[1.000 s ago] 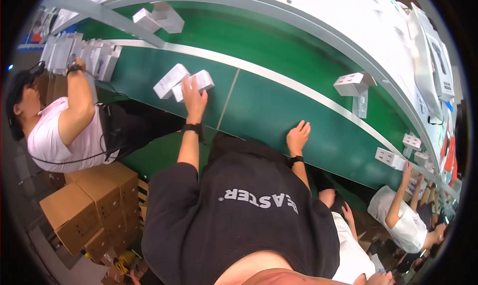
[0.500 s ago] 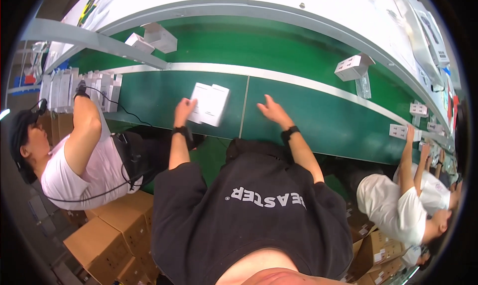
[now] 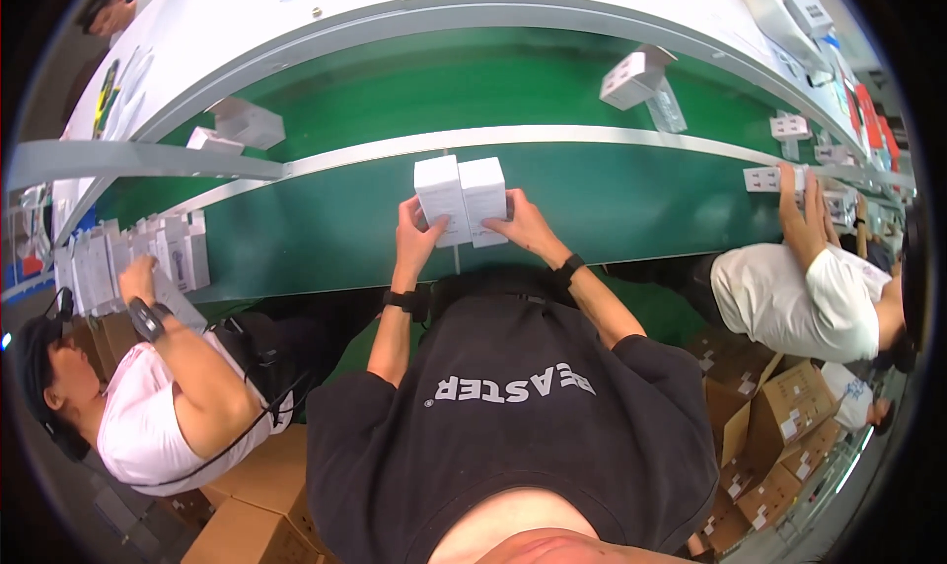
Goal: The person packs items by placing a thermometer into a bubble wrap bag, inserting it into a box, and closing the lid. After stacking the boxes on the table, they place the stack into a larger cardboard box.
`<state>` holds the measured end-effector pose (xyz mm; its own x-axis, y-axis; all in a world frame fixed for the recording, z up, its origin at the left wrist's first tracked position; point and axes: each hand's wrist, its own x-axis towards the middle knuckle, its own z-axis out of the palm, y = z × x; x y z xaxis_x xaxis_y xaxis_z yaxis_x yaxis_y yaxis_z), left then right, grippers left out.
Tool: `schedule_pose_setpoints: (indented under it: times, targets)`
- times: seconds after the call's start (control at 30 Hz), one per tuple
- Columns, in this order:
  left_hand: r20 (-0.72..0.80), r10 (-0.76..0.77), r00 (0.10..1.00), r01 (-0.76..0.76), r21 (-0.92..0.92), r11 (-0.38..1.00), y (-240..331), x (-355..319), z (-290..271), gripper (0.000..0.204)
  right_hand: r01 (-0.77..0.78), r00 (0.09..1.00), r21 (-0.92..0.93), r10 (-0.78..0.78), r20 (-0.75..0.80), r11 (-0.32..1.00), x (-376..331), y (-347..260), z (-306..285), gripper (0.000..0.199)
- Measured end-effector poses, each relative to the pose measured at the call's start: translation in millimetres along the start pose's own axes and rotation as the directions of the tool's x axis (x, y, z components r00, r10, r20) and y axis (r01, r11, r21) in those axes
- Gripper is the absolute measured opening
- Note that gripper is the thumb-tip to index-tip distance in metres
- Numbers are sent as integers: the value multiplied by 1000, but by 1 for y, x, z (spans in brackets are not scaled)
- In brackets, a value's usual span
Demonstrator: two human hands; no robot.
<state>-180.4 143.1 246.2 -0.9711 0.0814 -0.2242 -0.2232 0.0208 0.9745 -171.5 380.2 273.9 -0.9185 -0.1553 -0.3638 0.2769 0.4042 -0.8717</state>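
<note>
L hand [image 3: 419, 235] & R hand [image 3: 526, 227] are apart, each gripping its own carton from the outer side: L clamped on the L white box [image 3: 438, 197], R on the R white box [image 3: 483, 197], thumbs on the faces twd the wearer, other fingers round the outer sides, partly hidden. Boxes sit side by side btwn the hands, abt centred in front of the body, w/ only a thin dark seam btwn them; can't tell if they touch all the way down. Long axes run approx parallel, pointing away from the wearer; hands hold the near halves, far ends stick out past the fingers. Each box's nearer hand = the one on its own side. Can't tell if bases rest on the green worktop [image 3: 612, 204] or hang just over it.

Past that: pale rail [image 3: 533, 134], then a brighter green strip [image 3: 424, 91] w/ an open white box [image 3: 631, 81] & clear bag [image 3: 667, 116] far R, plus two white boxes [image 3: 249, 123] far L. Co-worker at L [image 3: 182, 411] has a hand at a row of white boxes [image 3: 94, 268]; co-worker at R [image 3: 799, 298] handles a small white box [image 3: 762, 179]. White shelf [image 3: 424, 0] at the back.
</note>
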Motion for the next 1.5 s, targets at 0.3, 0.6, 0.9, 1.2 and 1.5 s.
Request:
schedule_pose_setpoints:
  times: [0.3,0.6,0.9,1.2,1.5]
  targets:
    - [373,344,862,-493,460,738,26,-13,98,108,164,882,-188,-229,-411,968,-69,25,-62,95]
    - [457,131,879,-376,500,780,52,-2,130,88,73,972,-60,-85,-219,996,-81,28,-119,97]
    - [369,-61,927,-38,255,966,57,-10,145,74,-27,993,78,36,-115,997,-83,33,-132,86]
    - [222,29,975,-59,129,990,50,-18,159,73,228,940,-311,-292,-178,923,-79,35,-143,90]
    - [114,81,990,-101,183,978,60,-6,141,71,169,977,-387,-207,-58,906,-92,24,-139,103]
